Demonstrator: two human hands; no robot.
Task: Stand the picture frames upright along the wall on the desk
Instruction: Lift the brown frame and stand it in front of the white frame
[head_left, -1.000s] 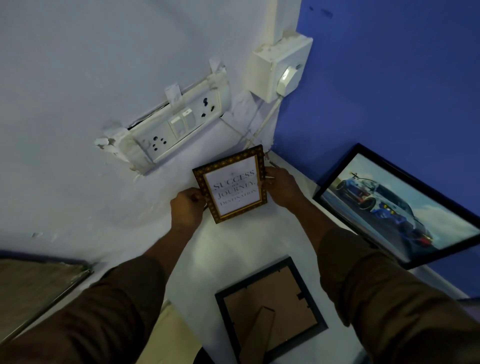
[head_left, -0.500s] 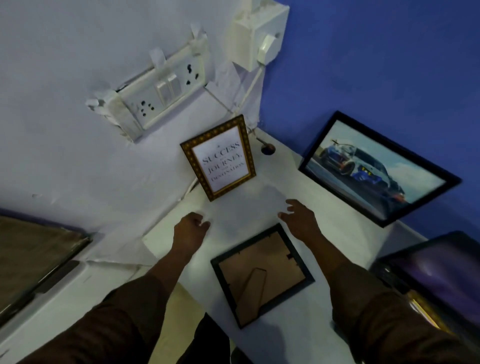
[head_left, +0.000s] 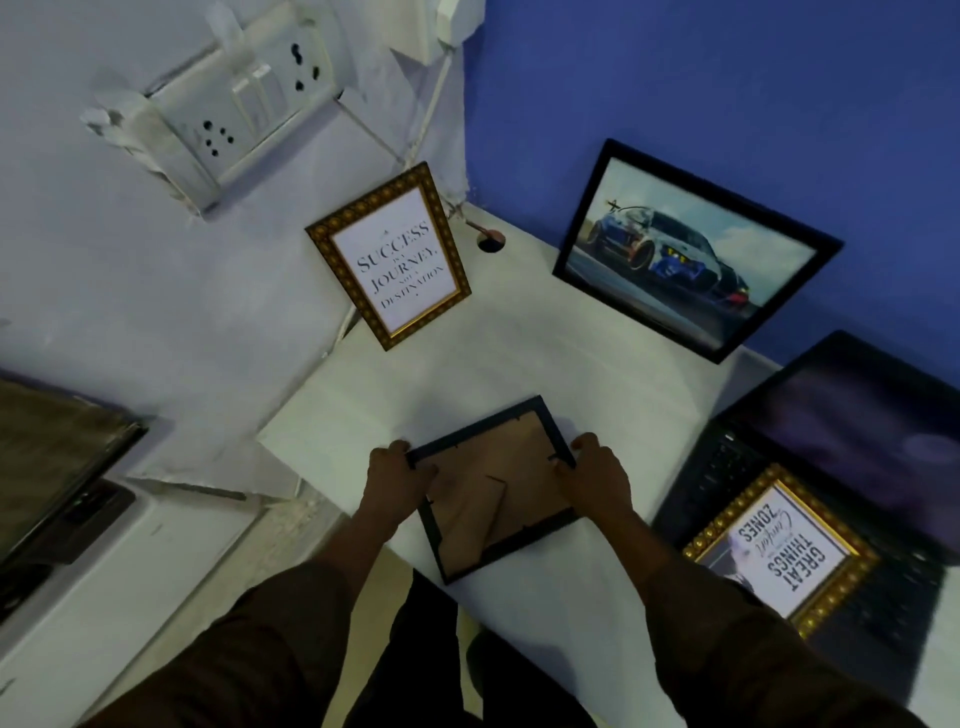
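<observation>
At about twelve o'clock from my hands, the gold frame (head_left: 388, 255) standing against the white wall (head_left: 130, 291) holds a white print that reads "SUCCESS IS A JOURNEY, NOT A DESTINATION"; the small words "is a" and "not a" are barely legible. At about four o'clock, a second gold frame (head_left: 784, 551) lying on the laptop (head_left: 852, 431) carries a print, upside down to me, that reads "GREAT THINGS", a script word that looks like "Comfort", and "ZONES"; any further small words there are too faint to tell. I can read no other text.
</observation>
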